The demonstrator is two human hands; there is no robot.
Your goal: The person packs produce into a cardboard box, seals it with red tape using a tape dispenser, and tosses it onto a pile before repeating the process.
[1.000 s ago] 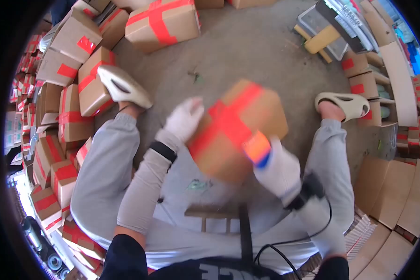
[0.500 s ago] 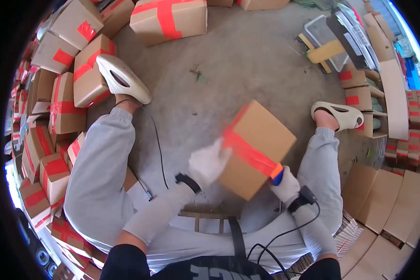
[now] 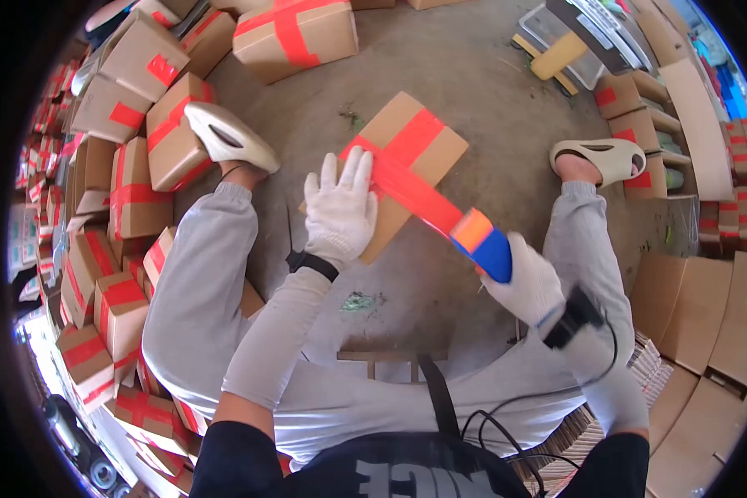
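A cardboard box (image 3: 440,155) with red tape across it stands tilted in front of me, between my legs. My left hand (image 3: 340,209), in a white glove, lies on the box's left side with its fingers stretched and spread near the tape. In my gloved right hand (image 3: 524,280) is a blue and orange tape dispenser (image 3: 483,241), held off the box's lower right. A strip of red tape (image 3: 415,195) runs taut from the dispenser up to the box face, reaching the fingertips of my left hand.
Taped boxes (image 3: 133,195) are piled along the left, and another taped box (image 3: 307,41) sits at the top. A scale-like device (image 3: 598,33) stands at the upper right above open boxes (image 3: 639,124). Flattened cartons (image 3: 697,307) lie at the lower right.
The box has moved up and turned, showing crossed tape. My left hand now lies spread on it. My right hand has drawn the dispenser away, with a tape strip stretched between.
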